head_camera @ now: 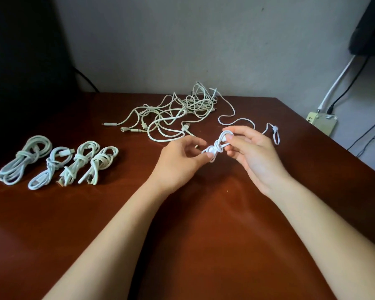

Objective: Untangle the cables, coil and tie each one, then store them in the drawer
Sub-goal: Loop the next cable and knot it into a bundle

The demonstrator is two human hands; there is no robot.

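Both hands pinch one small white cable (218, 146): left hand (180, 162) and right hand (252, 155). Four tied bundles (59, 163) lie left, a tangled pile (178, 113) far.

Connector types in the tangled cables (178, 113), too small to tell.

both hands raised, left hand (183, 158) and right hand (252, 155) pinching with fingertips, forearms extended.
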